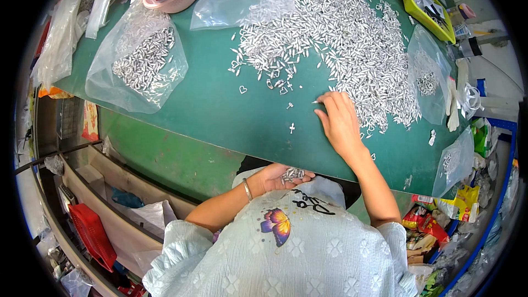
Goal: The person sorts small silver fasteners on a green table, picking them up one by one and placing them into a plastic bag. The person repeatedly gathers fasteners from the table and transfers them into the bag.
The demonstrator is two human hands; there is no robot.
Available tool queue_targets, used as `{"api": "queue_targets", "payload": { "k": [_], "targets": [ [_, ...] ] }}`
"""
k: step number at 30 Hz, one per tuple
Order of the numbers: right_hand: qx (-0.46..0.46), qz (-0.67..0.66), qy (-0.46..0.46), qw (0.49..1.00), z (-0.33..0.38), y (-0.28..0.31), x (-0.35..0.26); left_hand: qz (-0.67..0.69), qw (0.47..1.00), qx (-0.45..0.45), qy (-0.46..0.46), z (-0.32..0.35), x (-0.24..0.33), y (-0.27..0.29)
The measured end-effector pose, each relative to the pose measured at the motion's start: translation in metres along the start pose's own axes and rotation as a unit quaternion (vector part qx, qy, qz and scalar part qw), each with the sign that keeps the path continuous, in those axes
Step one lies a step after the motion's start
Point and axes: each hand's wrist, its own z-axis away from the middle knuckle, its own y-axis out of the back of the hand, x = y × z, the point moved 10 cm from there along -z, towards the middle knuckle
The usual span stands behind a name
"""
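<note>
My left hand (275,177) is cupped, palm up, at the table's front edge close to my body. A small cluster of silver bullet-shaped pieces (293,174) lies in its palm under the curled fingers. My right hand (339,124) rests on the green table at the near side of a wide heap of the same silver pieces (352,27). One small silver piece (315,102) is at its index fingertip, and the thumb stands apart from that finger. Left of this hand lie a tiny cross charm (292,128) and a heart-shaped charm (243,89).
A clear bag of silver pieces (146,58) lies on the left. Pink bowls (184,1) and a yellow-green tray (423,14) stand along the back. More small bags (426,77) lie at the right. A red basket (91,236) sits low at the left.
</note>
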Motion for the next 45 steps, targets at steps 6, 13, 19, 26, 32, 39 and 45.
{"api": "queue_targets", "payload": {
  "k": [6, 13, 19, 26, 32, 39, 45],
  "targets": [
    [-0.027, 0.013, 0.021, 0.999, -0.001, -0.01, 0.001, 0.025, 0.994, 0.098, 0.045, 0.017, 0.002, -0.015],
    [-0.094, -0.081, 0.016, 0.992, -0.003, -0.004, -0.016, 0.026, 0.998, 0.058, 0.019, 0.006, 0.0, -0.003],
    [-0.132, -0.127, 0.009, 0.983, 0.026, 0.003, -0.028, 0.004, 0.999, 0.049, 0.024, 0.006, -0.004, -0.003],
    [-0.019, 0.07, -0.033, 0.997, 0.007, 0.003, 0.006, 0.018, 0.995, -0.096, 0.003, -0.006, -0.004, 0.001],
    [-0.162, -0.18, 0.044, 0.969, 0.03, 0.004, -0.045, 0.023, 0.999, -0.037, 0.028, 0.005, -0.006, -0.005],
    [0.022, 0.011, -0.012, 1.0, -0.025, 0.002, 0.017, -0.005, 0.998, -0.052, 0.019, 0.001, -0.005, -0.002],
    [-0.079, -0.097, 0.003, 0.992, -0.007, 0.0, 0.002, -0.039, 0.998, -0.041, 0.016, -0.001, -0.004, 0.002]
  ]
}}
